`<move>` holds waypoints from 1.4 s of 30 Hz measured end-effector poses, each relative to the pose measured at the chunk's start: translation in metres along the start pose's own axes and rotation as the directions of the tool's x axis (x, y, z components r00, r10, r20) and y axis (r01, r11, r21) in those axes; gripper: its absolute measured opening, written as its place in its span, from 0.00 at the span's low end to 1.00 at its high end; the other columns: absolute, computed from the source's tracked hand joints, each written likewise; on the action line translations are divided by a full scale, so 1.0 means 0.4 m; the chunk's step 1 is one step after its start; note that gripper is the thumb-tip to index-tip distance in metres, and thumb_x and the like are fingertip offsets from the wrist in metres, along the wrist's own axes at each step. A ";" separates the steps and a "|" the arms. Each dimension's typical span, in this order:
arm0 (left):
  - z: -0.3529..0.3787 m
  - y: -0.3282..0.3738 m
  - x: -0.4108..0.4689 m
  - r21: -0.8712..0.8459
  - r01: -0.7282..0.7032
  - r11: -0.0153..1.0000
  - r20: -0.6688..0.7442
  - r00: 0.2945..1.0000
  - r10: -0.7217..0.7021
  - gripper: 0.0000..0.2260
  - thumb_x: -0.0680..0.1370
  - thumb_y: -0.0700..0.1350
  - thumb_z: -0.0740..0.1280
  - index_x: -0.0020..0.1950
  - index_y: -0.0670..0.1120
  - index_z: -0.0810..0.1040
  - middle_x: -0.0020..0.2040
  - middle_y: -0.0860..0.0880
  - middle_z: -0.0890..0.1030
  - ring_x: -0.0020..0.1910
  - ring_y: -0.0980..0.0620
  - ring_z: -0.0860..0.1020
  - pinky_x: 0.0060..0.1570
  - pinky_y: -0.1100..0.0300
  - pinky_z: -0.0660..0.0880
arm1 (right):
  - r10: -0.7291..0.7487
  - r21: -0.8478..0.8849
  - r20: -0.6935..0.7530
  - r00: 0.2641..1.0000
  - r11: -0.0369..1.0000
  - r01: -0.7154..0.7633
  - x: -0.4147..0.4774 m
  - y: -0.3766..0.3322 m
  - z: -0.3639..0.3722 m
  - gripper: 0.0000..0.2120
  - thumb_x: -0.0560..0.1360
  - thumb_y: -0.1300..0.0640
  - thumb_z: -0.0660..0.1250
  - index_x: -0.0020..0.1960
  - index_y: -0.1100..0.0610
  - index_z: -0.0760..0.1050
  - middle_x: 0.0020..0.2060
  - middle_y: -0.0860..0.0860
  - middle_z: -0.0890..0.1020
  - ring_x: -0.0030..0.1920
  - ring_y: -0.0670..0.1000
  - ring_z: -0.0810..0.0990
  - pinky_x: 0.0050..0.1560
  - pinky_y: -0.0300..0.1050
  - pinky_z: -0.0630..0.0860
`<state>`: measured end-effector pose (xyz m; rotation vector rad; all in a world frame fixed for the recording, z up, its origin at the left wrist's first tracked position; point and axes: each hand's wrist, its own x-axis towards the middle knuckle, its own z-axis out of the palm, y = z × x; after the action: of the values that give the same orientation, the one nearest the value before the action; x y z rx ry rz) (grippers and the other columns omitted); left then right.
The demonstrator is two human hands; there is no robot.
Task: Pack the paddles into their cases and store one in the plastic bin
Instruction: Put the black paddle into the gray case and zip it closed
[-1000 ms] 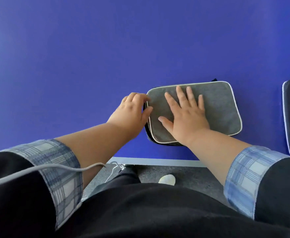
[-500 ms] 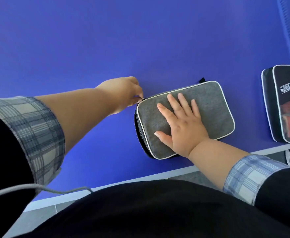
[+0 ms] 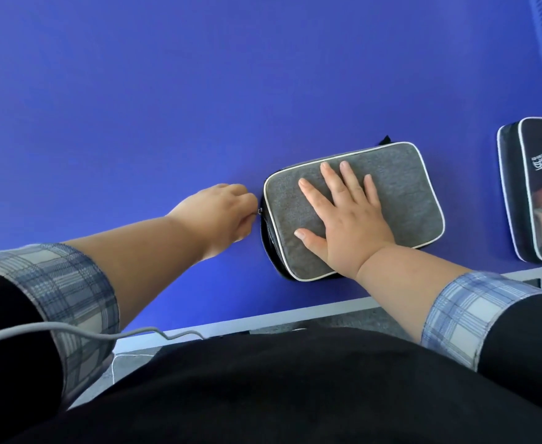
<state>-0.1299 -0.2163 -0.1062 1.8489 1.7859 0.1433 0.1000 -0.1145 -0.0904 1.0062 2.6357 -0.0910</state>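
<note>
Head view: the grey case point(image 3: 391, 200) lies flat on the blue table point(image 3: 199, 91), near its front edge. The right hand point(image 3: 346, 225) presses on top of the case, palm down and fingers spread, gripping nothing. The left hand point(image 3: 221, 213), at the case's left edge, pinches the small zipper pull point(image 3: 259, 211). A black case point(image 3: 538, 193) lies well right of the grey case.

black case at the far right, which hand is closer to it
Right. The right hand lies flat on the grey case, beside the black case; the left hand pinches the grey case's zipper on its far side.
</note>
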 end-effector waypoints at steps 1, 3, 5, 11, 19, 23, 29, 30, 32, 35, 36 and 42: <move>0.009 0.010 -0.008 0.002 0.012 1.000 0.005 1.000 -0.012 0.09 0.82 0.50 0.59 0.54 0.48 0.76 0.47 0.53 0.71 0.51 0.47 0.75 0.46 0.52 0.74 | -0.002 0.000 -0.003 1.000 1.000 0.002 0.000 0.000 0.000 0.36 0.76 0.30 0.47 0.80 0.43 0.49 0.81 0.54 0.52 0.80 0.60 0.47 0.76 0.66 0.47; 0.028 0.035 -0.022 0.008 0.027 1.000 0.012 1.000 -0.027 0.09 0.82 0.50 0.59 0.55 0.48 0.76 0.48 0.52 0.71 0.51 0.47 0.74 0.44 0.54 0.71 | -0.006 0.003 -0.001 1.000 1.000 0.006 0.000 0.001 0.001 0.36 0.76 0.29 0.45 0.80 0.43 0.48 0.81 0.54 0.51 0.80 0.60 0.46 0.76 0.67 0.46; 0.047 0.060 -0.040 0.018 0.041 0.999 0.007 0.999 -0.041 0.09 0.82 0.50 0.60 0.54 0.48 0.77 0.48 0.51 0.73 0.51 0.47 0.74 0.42 0.55 0.70 | -0.009 0.010 -0.005 1.000 1.000 0.009 -0.002 0.003 0.005 0.36 0.76 0.29 0.45 0.80 0.42 0.46 0.81 0.54 0.50 0.80 0.60 0.46 0.76 0.67 0.45; 0.127 0.170 -0.121 -0.038 0.103 0.994 -0.081 0.991 -0.106 0.08 0.79 0.48 0.62 0.50 0.48 0.80 0.44 0.50 0.76 0.45 0.45 0.77 0.40 0.49 0.77 | -0.017 0.010 -0.034 0.999 1.000 0.017 -0.002 0.009 0.015 0.36 0.76 0.28 0.43 0.80 0.42 0.45 0.81 0.53 0.48 0.80 0.60 0.44 0.76 0.66 0.44; 0.188 0.327 -0.125 -0.078 0.290 0.954 -0.091 0.951 -0.297 0.10 0.80 0.51 0.59 0.45 0.47 0.75 0.42 0.50 0.76 0.38 0.44 0.77 0.35 0.53 0.75 | -0.035 0.053 -0.078 0.996 0.998 0.040 -0.006 0.009 0.022 0.36 0.76 0.29 0.45 0.80 0.42 0.47 0.81 0.53 0.49 0.80 0.59 0.44 0.76 0.66 0.43; 0.208 0.388 -0.108 -0.081 0.374 0.924 -0.083 0.921 -0.380 0.12 0.80 0.52 0.57 0.40 0.49 0.72 0.38 0.52 0.74 0.36 0.45 0.76 0.32 0.56 0.72 | -0.033 0.081 -0.112 0.993 0.996 0.042 -0.004 0.011 0.027 0.37 0.75 0.29 0.46 0.80 0.42 0.49 0.81 0.53 0.50 0.80 0.59 0.45 0.76 0.66 0.44; 0.212 0.453 -0.056 -0.179 0.482 0.857 -0.064 0.864 -0.499 0.14 0.79 0.49 0.57 0.38 0.45 0.75 0.31 0.47 0.77 0.33 0.43 0.76 0.30 0.56 0.71 | -0.063 0.362 -0.117 0.991 0.927 0.102 -0.001 0.027 0.010 0.31 0.77 0.34 0.56 0.77 0.45 0.63 0.79 0.51 0.59 0.80 0.55 0.52 0.78 0.62 0.45; 0.210 0.457 -0.058 -0.208 0.498 0.842 -0.057 0.853 -0.519 0.14 0.79 0.49 0.58 0.38 0.44 0.75 0.32 0.47 0.77 0.33 0.42 0.76 0.29 0.55 0.72 | -0.047 0.537 -0.134 0.990 0.836 0.113 -0.011 0.040 -0.004 0.27 0.79 0.38 0.59 0.75 0.47 0.68 0.77 0.51 0.64 0.78 0.52 0.58 0.78 0.58 0.50; 0.204 0.468 -0.068 -0.260 0.529 0.808 -0.038 0.830 -0.556 0.13 0.79 0.49 0.58 0.39 0.45 0.76 0.33 0.47 0.78 0.35 0.43 0.78 0.31 0.53 0.76 | 0.095 0.780 -0.237 0.967 0.611 0.131 -0.069 0.065 -0.026 0.18 0.79 0.47 0.62 0.67 0.51 0.76 0.64 0.48 0.77 0.66 0.47 0.73 0.71 0.46 0.66; 0.186 0.485 -0.079 -0.326 0.560 0.761 0.001 0.806 -0.593 0.13 0.79 0.50 0.59 0.43 0.46 0.79 0.37 0.47 0.81 0.38 0.44 0.80 0.37 0.52 0.79 | 0.362 0.852 -0.188 0.913 0.523 -0.032 -0.195 0.061 0.002 0.13 0.79 0.50 0.61 0.46 0.58 0.78 0.40 0.50 0.84 0.42 0.52 0.81 0.48 0.51 0.77; 0.179 0.488 -0.082 -0.338 0.563 0.754 0.009 0.803 -0.596 0.13 0.80 0.51 0.59 0.46 0.46 0.80 0.39 0.47 0.82 0.39 0.44 0.81 0.40 0.50 0.81 | 0.380 0.865 -0.035 0.924 0.474 -0.162 -0.232 0.043 0.021 0.16 0.79 0.48 0.60 0.43 0.59 0.77 0.37 0.52 0.84 0.40 0.55 0.82 0.46 0.54 0.79; 0.168 0.495 -0.086 -0.253 0.587 0.769 0.039 0.800 -0.599 0.11 0.82 0.49 0.59 0.53 0.49 0.80 0.43 0.48 0.82 0.42 0.46 0.81 0.46 0.49 0.81 | 0.052 0.747 0.664 0.746 -0.092 -0.658 -0.289 -0.041 0.064 0.19 0.80 0.42 0.61 0.56 0.56 0.78 0.50 0.53 0.85 0.42 0.51 0.83 0.36 0.42 0.80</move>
<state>0.0722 -0.2616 -0.0617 1.0381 2.1804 0.1606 0.1771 -0.2051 -0.0790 1.7507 1.2955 -2.0559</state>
